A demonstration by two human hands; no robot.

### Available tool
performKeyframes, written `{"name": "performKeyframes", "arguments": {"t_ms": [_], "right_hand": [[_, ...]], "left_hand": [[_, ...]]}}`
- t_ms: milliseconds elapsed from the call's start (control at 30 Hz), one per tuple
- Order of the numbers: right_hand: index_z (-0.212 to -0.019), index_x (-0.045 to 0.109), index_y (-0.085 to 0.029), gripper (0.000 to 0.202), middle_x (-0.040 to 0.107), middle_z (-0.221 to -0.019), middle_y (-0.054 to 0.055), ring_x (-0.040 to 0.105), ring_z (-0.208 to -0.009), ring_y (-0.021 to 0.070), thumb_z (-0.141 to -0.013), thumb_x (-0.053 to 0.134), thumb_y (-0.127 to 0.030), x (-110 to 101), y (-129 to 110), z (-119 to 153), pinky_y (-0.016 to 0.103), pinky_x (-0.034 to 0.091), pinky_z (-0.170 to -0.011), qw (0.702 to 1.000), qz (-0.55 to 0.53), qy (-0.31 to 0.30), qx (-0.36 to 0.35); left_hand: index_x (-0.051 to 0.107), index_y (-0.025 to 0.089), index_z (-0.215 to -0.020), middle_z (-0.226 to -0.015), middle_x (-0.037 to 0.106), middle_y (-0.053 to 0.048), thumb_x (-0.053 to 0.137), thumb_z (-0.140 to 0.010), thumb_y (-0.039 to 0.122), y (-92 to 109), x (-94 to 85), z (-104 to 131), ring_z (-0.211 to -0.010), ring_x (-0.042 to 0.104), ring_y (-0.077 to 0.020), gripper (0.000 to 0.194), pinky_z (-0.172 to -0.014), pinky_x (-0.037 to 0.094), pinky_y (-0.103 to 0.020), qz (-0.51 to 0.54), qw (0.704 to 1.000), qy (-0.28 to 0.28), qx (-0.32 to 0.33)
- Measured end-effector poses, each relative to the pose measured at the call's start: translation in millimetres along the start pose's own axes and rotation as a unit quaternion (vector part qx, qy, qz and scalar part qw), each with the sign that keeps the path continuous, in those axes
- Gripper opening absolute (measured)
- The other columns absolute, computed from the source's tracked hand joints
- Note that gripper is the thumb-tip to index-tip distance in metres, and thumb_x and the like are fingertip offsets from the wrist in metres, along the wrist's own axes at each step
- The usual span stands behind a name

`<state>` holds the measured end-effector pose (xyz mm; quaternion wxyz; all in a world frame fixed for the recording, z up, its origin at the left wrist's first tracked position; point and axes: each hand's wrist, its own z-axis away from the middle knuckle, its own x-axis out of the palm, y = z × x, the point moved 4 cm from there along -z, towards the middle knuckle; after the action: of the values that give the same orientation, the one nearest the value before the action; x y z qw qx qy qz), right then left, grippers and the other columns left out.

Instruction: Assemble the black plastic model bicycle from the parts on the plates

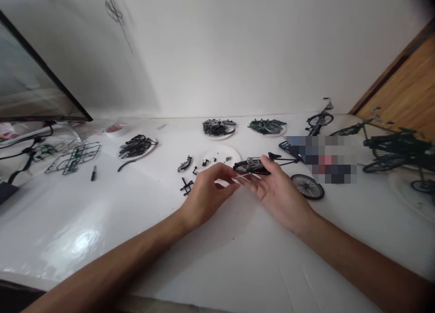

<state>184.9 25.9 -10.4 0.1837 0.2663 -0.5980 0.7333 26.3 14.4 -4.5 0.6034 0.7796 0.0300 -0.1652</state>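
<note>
In my right hand (280, 193) is a model bicycle (256, 164), partly built, lying on its side across the fingers with the thumb over its frame near the saddle. Its rear wheel and silver rack point left. My left hand (209, 188) is closed at that wheel, thumb and fingertips pinching a thin silvery rod (242, 175). Whether the rod is joined to the bicycle I cannot tell. A loose spoked wheel (307, 187) rests on the table just right of my right hand. Small black parts (186, 186) lie left of my left hand.
Behind my hands stands a white plate (234, 152) with tiny parts. Further plates hold black parts (137, 146), dark wheels (217, 127) and green parts (267, 126). Green sprues (76, 156) and a small screwdriver (93, 173) lie left. Assembled bicycles (319, 117) and a phone (290, 149) are right.
</note>
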Motion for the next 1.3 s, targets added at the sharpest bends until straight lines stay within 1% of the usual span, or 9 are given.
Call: {"name": "performKeyframes", "arguments": {"t_ms": [200,367,433,567,667,867,1033,1167,1300], "right_hand": [[-0.09,0.071,-0.018,0.022,0.075,-0.099,0.007,0.069,-0.099,0.0207,-0.089,0.07,-0.04,2,0,0,0.038,0.056,-0.098,1.0,0.008,-0.012,-0.028],[-0.082,0.069,-0.021,0.017,0.072,-0.091,0.001,0.068,-0.093,0.0178,-0.087,0.072,-0.038,5,1,4,0.035,0.058,-0.091,0.997,0.036,-0.02,-0.064],[-0.084,0.07,-0.023,0.012,0.07,-0.091,-0.001,0.066,-0.092,0.0168,-0.087,0.073,-0.034,8,0,6,0.036,0.059,-0.089,0.994,0.056,-0.028,-0.09],[-0.087,0.071,-0.024,0.011,0.068,-0.09,-0.001,0.065,-0.092,0.0162,-0.086,0.073,-0.034,9,0,8,0.036,0.059,-0.089,0.99,0.081,-0.007,-0.112],[-0.088,0.07,-0.023,0.015,0.07,-0.096,0.0,0.066,-0.098,0.0189,-0.083,0.076,-0.036,8,1,7,0.037,0.059,-0.088,0.988,0.096,0.02,-0.119],[-0.088,0.068,-0.022,0.024,0.073,-0.099,0.004,0.068,-0.105,0.0236,-0.077,0.081,-0.039,6,5,7,0.041,0.057,-0.093,0.987,0.099,0.049,-0.115],[-0.089,0.069,-0.022,0.023,0.074,-0.1,0.003,0.069,-0.103,0.021,-0.077,0.08,-0.039,3,1,4,0.034,0.058,-0.088,0.989,0.067,0.063,-0.114],[-0.081,0.066,-0.021,0.023,0.072,-0.085,-0.002,0.07,-0.084,0.0146,-0.078,0.079,-0.041,-6,-5,-1,0.026,0.059,-0.077,0.988,0.011,0.111,-0.105],[-0.079,0.066,-0.021,0.024,0.07,-0.079,-0.003,0.067,-0.072,0.0116,-0.076,0.08,-0.04,-12,-7,-2,0.021,0.057,-0.067,0.988,-0.03,0.122,-0.089]], "left_hand": [[0.065,0.018,-0.092,-0.092,0.068,-0.002,0.064,-0.091,0.018,15,-2.7,1,-0.081,0.066,-0.0135,0.002,-0.072,0.062,-0.028,-0.002,0.998,0.037,0.048],[0.068,0.018,-0.096,-0.096,0.068,-0.003,0.062,-0.093,0.011,39,0.2,9,-0.088,0.066,-0.0133,0.009,-0.075,0.059,-0.026,-0.108,0.966,0.072,0.225],[0.069,0.018,-0.097,-0.097,0.07,-0.003,0.063,-0.093,0.012,44,1.5,11,-0.085,0.066,-0.0128,0.01,-0.075,0.058,-0.026,-0.131,0.955,0.085,0.252],[0.064,0.022,-0.095,-0.093,0.073,0.002,0.069,-0.089,0.016,41,0.6,10,-0.071,0.067,-0.0099,0.01,-0.07,0.059,-0.025,-0.118,0.974,0.12,0.149],[0.052,0.022,-0.087,-0.091,0.075,0.003,0.072,-0.086,0.02,34,2.2,8,-0.059,0.066,-0.0087,0.021,-0.057,0.057,-0.023,-0.042,0.991,0.109,0.063],[0.041,0.022,-0.081,-0.09,0.075,0.001,0.074,-0.084,0.028,27,4.3,5,-0.053,0.066,-0.0105,0.034,-0.047,0.052,-0.022,0.021,0.996,0.084,0.009],[0.038,0.023,-0.087,-0.091,0.074,0.004,0.072,-0.087,0.031,31,10.0,-6,-0.048,0.063,-0.008,0.034,-0.045,0.047,-0.02,-0.066,0.995,0.077,0.025],[0.049,0.021,-0.096,-0.094,0.07,0.001,0.064,-0.093,0.028,44,26.6,-20,-0.06,0.062,-0.0114,0.016,-0.05,0.039,-0.023,-0.309,0.942,0.063,0.117],[0.06,0.019,-0.094,-0.097,0.067,-0.003,0.06,-0.095,0.026,53,45.3,-30,-0.07,0.061,-0.0156,0.007,-0.051,0.029,-0.025,-0.357,0.919,0.041,0.163]]}}
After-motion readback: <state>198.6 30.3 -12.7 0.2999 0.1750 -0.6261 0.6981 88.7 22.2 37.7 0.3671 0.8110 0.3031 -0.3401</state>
